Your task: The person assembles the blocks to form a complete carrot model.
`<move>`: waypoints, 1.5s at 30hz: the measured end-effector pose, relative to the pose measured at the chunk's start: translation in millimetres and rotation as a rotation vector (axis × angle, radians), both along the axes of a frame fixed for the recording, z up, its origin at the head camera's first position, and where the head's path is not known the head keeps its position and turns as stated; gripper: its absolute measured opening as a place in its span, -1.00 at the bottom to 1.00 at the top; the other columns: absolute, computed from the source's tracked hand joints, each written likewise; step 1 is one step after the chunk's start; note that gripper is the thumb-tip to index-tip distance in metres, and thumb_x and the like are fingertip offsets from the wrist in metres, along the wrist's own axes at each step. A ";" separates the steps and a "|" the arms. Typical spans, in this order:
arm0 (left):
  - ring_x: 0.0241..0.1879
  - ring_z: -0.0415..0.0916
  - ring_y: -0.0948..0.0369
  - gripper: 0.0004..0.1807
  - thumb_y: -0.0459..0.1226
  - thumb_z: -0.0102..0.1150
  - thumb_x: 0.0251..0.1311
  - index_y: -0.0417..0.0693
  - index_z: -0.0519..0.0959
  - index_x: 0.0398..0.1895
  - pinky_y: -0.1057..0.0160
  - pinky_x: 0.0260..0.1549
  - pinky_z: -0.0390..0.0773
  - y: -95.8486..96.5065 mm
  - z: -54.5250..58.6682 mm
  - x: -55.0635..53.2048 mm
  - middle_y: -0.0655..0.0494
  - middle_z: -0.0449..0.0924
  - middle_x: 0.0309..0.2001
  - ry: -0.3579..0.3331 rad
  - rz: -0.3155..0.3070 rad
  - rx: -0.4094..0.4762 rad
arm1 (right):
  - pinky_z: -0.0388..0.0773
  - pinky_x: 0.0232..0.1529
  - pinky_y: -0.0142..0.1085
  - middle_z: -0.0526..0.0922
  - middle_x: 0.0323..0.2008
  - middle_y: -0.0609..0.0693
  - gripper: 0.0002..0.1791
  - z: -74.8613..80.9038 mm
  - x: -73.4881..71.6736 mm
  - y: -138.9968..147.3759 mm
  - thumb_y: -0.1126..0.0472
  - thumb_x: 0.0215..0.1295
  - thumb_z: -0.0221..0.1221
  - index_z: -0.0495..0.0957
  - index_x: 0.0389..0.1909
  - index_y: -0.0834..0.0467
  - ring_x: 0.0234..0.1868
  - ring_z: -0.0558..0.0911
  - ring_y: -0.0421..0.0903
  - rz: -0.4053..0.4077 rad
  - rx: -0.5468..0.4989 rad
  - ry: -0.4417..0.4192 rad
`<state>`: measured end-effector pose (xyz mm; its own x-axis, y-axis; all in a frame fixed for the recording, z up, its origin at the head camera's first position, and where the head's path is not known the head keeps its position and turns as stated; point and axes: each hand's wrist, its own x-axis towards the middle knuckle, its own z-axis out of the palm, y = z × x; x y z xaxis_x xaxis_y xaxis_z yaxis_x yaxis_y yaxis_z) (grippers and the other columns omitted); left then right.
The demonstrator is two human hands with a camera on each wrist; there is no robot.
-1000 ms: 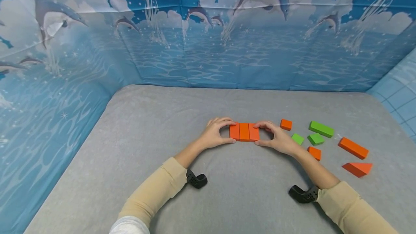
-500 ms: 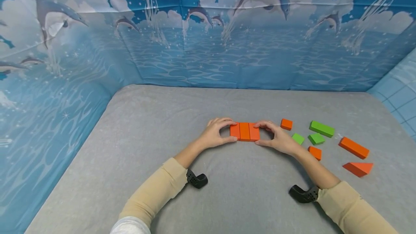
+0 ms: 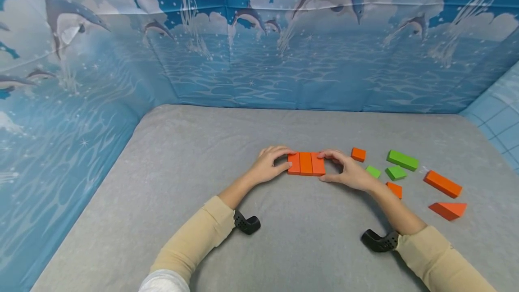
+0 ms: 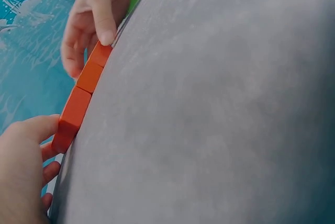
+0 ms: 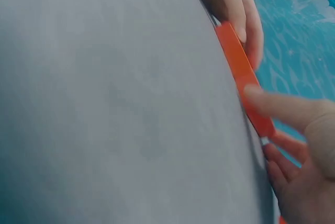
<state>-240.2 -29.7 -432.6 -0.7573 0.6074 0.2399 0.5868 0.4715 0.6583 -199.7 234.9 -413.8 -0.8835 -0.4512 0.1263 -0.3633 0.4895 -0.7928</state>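
Three orange blocks lie side by side in a row on the grey cloth: a left block (image 3: 293, 168), a middle block (image 3: 306, 164) and a right block (image 3: 318, 166). My left hand (image 3: 265, 166) holds the left block at its outer end, thumb on its left side and fingertips at the far edge. At the opposite end, my right hand (image 3: 349, 174) pinches the right block between a thumb at the near edge and fingers at the far edge. In the left wrist view the left block (image 4: 73, 118) touches its neighbour, and several left fingers are partly hidden behind it.
Right of my right hand lie a small orange block (image 3: 358, 154), a long green block (image 3: 402, 160), two smaller green blocks (image 3: 396, 173), another small orange block (image 3: 394, 189), a long orange block (image 3: 443, 184) and an orange triangular block (image 3: 448, 211). A dolphin-print curtain (image 3: 259, 71) stands behind.
My left thumb has shifted from the near corner of the left block up onto its left side. The right hand and the row of blocks look almost unmoved.
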 end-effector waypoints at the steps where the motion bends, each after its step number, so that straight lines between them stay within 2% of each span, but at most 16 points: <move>1: 0.21 0.24 0.15 -0.60 -0.14 0.09 0.23 0.03 0.47 0.13 -0.01 0.22 0.01 0.1 -0.2 -0.2 0.09 0.41 0.16 0.002 0.001 -0.004 | 0.25 0.11 -0.05 0.39 0.12 0.17 -0.44 3.3 -0.6 2.7 0.25 0.04 0.32 0.39 0.09 0.25 0.15 0.34 0.11 0.009 -0.010 0.004; 4: 0.20 0.25 0.18 -0.61 -0.13 0.09 0.23 0.05 0.48 0.13 0.02 0.22 0.02 0.6 -0.5 -0.6 0.11 0.42 0.15 0.011 0.003 -0.013 | 0.33 0.04 -0.06 0.37 0.14 0.17 -0.46 17.4 -3.1 15.2 0.27 0.12 0.26 0.36 0.13 0.28 0.12 0.36 0.10 -0.011 -0.012 0.030; 8: 0.19 0.26 0.19 -0.61 -0.14 0.09 0.23 0.04 0.48 0.13 0.05 0.21 0.03 0.7 -0.1 -0.4 0.13 0.43 0.14 0.023 0.006 -0.016 | 0.37 -0.02 -0.27 0.38 0.12 0.13 -0.52 32.8 -10.3 41.2 0.30 0.21 0.17 0.36 0.16 0.24 0.03 0.38 -0.13 -0.085 0.064 0.115; 10: 0.20 0.25 0.19 -0.61 -0.14 0.09 0.23 0.04 0.48 0.13 0.05 0.22 0.03 0.5 0.1 -0.2 0.12 0.43 0.14 0.024 0.005 -0.013 | 0.33 -0.07 -0.38 0.38 0.09 0.12 -0.55 35.5 -14.1 55.3 0.33 0.23 0.14 0.37 0.16 0.25 -0.02 0.37 -0.20 -0.093 0.104 0.146; 13: 0.20 0.25 0.18 -0.61 -0.14 0.08 0.24 0.04 0.47 0.13 0.04 0.22 0.02 0.1 -0.1 -0.2 0.11 0.42 0.15 0.022 0.000 -0.010 | 0.31 -0.11 -0.40 0.40 0.06 0.15 -0.59 34.6 -18.3 72.7 0.39 0.24 0.10 0.38 0.13 0.30 -0.05 0.39 -0.08 -0.055 0.151 0.161; 15: 0.20 0.24 0.18 -0.61 -0.14 0.08 0.24 0.04 0.47 0.14 0.04 0.22 0.02 0.0 -0.6 -0.4 0.11 0.42 0.16 0.023 -0.002 -0.010 | 0.32 -0.13 -0.46 0.40 0.06 0.19 -0.59 33.6 -19.0 80.8 0.42 0.24 0.08 0.38 0.13 0.32 -0.06 0.41 0.00 -0.029 0.184 0.127; 18: 0.21 0.24 0.18 -0.61 -0.14 0.08 0.24 0.04 0.47 0.14 0.03 0.23 0.02 -0.1 -0.6 0.1 0.11 0.42 0.16 0.023 -0.001 -0.015 | 0.38 -0.14 -0.42 0.41 0.07 0.24 -0.57 31.5 -19.7 87.9 0.46 0.23 0.07 0.37 0.14 0.33 -0.06 0.43 0.11 -0.006 0.249 0.063; 22: 0.20 0.24 0.17 -0.61 -0.13 0.08 0.24 0.04 0.47 0.14 0.03 0.23 0.02 0.0 0.5 1.6 0.11 0.42 0.15 0.023 0.003 -0.023 | 0.44 -0.19 -0.23 0.39 0.06 0.28 -0.55 28.3 -20.1 91.2 0.47 0.24 0.04 0.33 0.18 0.32 -0.08 0.45 0.14 -0.002 0.305 -0.037; 25: 0.20 0.25 0.16 -0.60 -0.13 0.09 0.23 0.04 0.47 0.13 0.03 0.22 0.02 0.2 1.3 2.6 0.11 0.42 0.15 0.023 0.006 -0.026 | 0.43 -0.23 -0.16 0.41 0.00 0.25 -0.55 25.8 -20.2 91.0 0.44 0.26 0.03 0.32 0.19 0.31 -0.16 0.45 0.07 -0.012 0.322 -0.076; 31: 0.20 0.24 0.18 -0.61 -0.13 0.08 0.24 0.05 0.47 0.14 0.04 0.23 0.02 -0.1 1.1 3.7 0.12 0.42 0.15 0.021 0.006 -0.025 | 0.42 -0.33 -0.27 0.50 -0.16 0.14 -0.57 23.5 -20.8 89.8 0.30 0.28 0.09 0.36 0.17 0.29 -0.30 0.45 -0.13 -0.029 0.319 -0.091; 34: 0.20 0.24 0.18 -0.61 -0.14 0.08 0.24 0.04 0.47 0.14 0.04 0.22 0.02 -0.4 0.5 3.7 0.12 0.42 0.15 0.020 0.006 -0.021 | 0.42 -0.36 -0.30 0.52 -0.21 0.12 -0.57 22.7 -21.8 88.5 0.25 0.26 0.13 0.38 0.12 0.31 -0.33 0.46 -0.17 -0.045 0.312 -0.096; 40: 0.20 0.25 0.17 -0.61 -0.14 0.08 0.24 0.04 0.47 0.14 0.03 0.22 0.02 -0.7 -1.0 3.6 0.11 0.42 0.15 0.017 0.003 -0.015 | 0.43 -0.30 -0.25 0.52 -0.19 0.14 -0.58 21.6 -21.9 82.6 0.19 0.24 0.16 0.41 0.05 0.32 -0.28 0.48 -0.10 -0.086 0.334 -0.064; 45: 0.20 0.24 0.17 -0.61 -0.13 0.08 0.24 0.04 0.47 0.14 0.04 0.22 0.02 -0.8 -0.9 3.9 0.11 0.42 0.15 0.020 0.001 -0.013 | 0.45 -0.21 -0.20 0.53 -0.16 0.13 -0.58 26.1 -16.2 65.6 0.14 0.23 0.17 0.42 0.04 0.27 -0.22 0.50 -0.06 -0.097 0.295 -0.028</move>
<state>-236.3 -30.5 -433.5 -0.7527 0.6101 0.2473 0.5996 0.4802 0.6402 -215.9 300.5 -387.7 -0.9253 -0.3786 -0.0224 -0.2842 0.7312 -0.6202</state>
